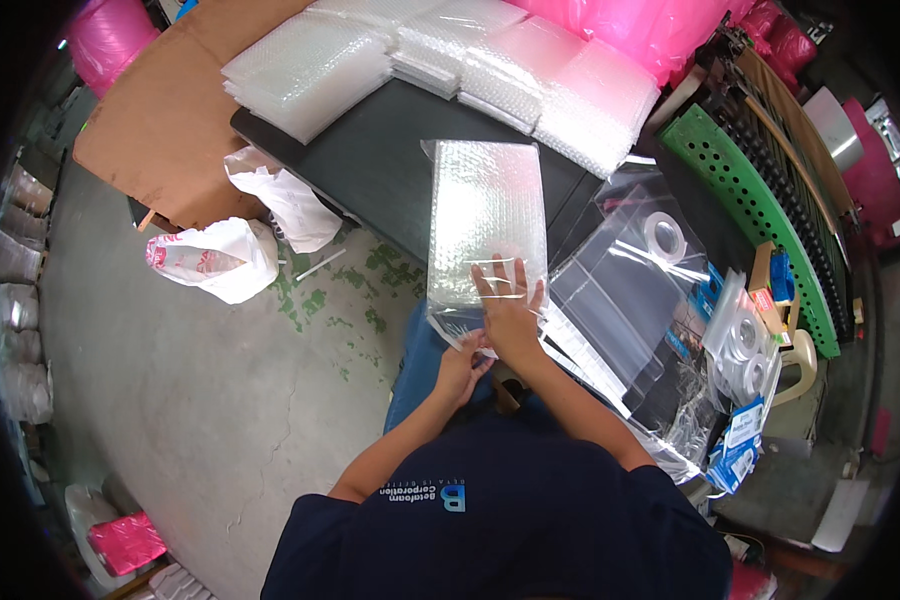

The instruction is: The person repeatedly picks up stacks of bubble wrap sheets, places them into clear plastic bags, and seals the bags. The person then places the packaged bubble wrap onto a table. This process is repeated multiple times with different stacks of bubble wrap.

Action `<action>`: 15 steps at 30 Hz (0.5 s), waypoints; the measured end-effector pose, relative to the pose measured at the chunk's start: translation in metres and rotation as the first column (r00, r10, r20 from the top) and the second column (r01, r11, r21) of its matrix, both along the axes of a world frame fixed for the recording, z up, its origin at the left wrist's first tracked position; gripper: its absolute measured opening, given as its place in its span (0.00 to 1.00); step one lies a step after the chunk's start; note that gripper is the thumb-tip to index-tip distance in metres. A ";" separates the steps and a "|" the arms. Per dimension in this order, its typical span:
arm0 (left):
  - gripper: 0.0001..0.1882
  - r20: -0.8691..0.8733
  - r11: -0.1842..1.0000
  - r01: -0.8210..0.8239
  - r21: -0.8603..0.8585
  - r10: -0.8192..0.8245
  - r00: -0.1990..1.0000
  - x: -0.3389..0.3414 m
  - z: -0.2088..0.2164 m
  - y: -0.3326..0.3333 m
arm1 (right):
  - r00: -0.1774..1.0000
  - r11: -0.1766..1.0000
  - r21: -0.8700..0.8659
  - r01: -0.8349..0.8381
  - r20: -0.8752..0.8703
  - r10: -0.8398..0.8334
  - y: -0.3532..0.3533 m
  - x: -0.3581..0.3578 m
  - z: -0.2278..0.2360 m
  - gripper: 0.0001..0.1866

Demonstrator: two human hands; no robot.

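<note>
A stack of bubble wrap sheets in a clear plastic bag lies at the near edge of the black table, right in front of me. My right hand rests flat on its lower part with the fingers spread. Below it, my left hand pinches the near end of the clear plastic bag, where the film is bunched and crinkled. Part of the left fingertips is hidden by the film and the right wrist. Flat clear plastic bags lie just right of my hands, partly over printed paper sheets.
Several bubble wrap stacks line the far side of the black table. Tape rolls sit at the right, near a green perforated rail. Brown cardboard and a white plastic bag are at the left.
</note>
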State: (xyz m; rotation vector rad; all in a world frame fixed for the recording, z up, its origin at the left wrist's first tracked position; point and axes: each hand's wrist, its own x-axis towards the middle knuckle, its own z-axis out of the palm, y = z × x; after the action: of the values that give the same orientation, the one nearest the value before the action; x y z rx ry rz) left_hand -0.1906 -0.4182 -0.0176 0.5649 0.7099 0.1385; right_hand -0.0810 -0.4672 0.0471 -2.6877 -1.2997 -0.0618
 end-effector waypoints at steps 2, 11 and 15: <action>0.08 -0.043 0.993 -0.022 0.114 0.027 0.999 0.008 0.024 -0.007 | 0.999 1.000 -0.013 -0.007 -0.048 0.006 0.004 -0.004 0.012 0.37; 0.10 0.033 0.989 0.095 0.112 -0.099 0.995 0.006 -0.010 -0.013 | 0.970 0.991 0.094 0.099 0.213 -0.117 0.032 0.015 -0.015 0.30; 0.10 0.046 0.991 0.060 0.123 -0.066 0.997 0.007 -0.016 -0.010 | 0.993 0.993 0.007 0.116 0.036 -0.117 0.033 0.020 -0.015 0.29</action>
State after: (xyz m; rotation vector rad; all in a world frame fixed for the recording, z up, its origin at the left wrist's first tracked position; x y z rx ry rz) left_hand -0.1841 -0.4280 -0.0338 0.6974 0.6370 0.1369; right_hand -0.0612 -0.4338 0.0323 -2.7685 -1.1494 -0.1275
